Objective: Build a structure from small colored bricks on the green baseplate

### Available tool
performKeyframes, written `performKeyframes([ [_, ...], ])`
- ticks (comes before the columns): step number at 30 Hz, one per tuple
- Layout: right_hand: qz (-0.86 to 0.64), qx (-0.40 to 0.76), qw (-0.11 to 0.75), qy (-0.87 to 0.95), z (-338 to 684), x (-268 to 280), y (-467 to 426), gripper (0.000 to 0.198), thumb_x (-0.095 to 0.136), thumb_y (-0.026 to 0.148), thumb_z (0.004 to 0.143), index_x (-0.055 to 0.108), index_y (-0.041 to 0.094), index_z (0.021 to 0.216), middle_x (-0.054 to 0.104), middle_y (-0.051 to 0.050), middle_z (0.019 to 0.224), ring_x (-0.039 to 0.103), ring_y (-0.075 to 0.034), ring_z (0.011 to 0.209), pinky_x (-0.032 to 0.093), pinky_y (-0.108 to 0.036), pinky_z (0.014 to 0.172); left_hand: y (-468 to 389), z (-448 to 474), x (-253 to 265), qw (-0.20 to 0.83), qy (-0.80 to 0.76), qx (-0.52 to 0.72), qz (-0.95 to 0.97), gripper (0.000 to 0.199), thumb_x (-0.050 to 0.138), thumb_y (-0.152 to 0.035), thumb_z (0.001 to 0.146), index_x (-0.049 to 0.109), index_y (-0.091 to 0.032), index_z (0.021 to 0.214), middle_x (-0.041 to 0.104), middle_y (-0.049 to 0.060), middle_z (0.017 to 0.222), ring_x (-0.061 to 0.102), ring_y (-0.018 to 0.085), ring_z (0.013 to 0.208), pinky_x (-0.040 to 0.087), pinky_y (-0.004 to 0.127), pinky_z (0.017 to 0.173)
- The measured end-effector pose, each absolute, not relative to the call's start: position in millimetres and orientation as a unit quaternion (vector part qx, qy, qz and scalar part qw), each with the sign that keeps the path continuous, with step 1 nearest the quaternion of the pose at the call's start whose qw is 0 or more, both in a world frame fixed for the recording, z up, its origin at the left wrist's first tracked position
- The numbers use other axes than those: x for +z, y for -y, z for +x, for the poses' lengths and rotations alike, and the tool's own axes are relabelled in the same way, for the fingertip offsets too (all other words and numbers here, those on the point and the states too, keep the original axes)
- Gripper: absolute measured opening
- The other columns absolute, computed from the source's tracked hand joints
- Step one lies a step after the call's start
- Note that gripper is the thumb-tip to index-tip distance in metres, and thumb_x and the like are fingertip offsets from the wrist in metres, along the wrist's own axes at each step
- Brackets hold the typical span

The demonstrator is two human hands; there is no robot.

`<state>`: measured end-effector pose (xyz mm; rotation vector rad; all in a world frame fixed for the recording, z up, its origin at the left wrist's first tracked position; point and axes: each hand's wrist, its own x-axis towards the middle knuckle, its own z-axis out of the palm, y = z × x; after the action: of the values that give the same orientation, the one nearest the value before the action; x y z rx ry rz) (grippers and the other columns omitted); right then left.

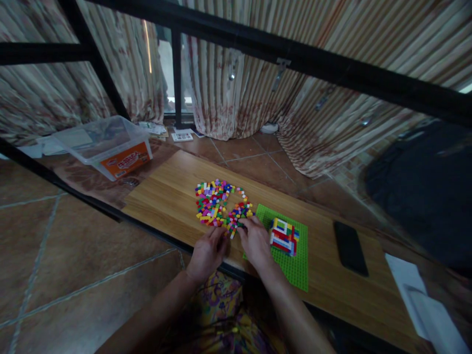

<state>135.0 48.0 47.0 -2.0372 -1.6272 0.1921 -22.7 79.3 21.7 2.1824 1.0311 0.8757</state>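
by the loose bricks (210, 199), left hand (206, 250) and right hand (255, 241) curl; what they grip, i cannot tell.

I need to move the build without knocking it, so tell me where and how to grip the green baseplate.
Grip the green baseplate probably best at its near right corner, coming from the near side: the bare margin there leaves finger room clear of the brick build. The plate lies flat, so raise its edge first, then pinch.
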Motion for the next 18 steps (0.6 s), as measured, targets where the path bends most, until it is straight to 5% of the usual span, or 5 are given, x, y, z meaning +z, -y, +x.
performKeyframes([
  [8,-0.759,0.095,0.317,0.561,130,50,-45,0.015,0.051,0.021,0.089,0.065,0.021,0.093,0.066,-0.006,0.094,0.062,-0.02,0.088,0.046,-0.031,0.079,-81,-23,19,0.266,-0.378,0.333,0.822,0.016,0.049,-0.023,0.091,0.058,-0.021,0.104,0.065,0.006,0.096,0.065,0.016,0.08,0.053,0.026,0.071],
  [18,-0.796,0.112,0.433,0.407,170,52,32,0.034,0.048,0.042,0.089,0.066,0.02,0.107,0.071,-0.01,0.105,0.067,-0.023,0.091,0.05,-0.039,0.083,-81,-24,20,0.267,-0.387,0.324,0.821,0.016,0.048,-0.025,0.092,0.059,-0.019,0.102,0.065,0.006,0.093,0.065,0.015,0.078,0.052,0.026,0.069],
])
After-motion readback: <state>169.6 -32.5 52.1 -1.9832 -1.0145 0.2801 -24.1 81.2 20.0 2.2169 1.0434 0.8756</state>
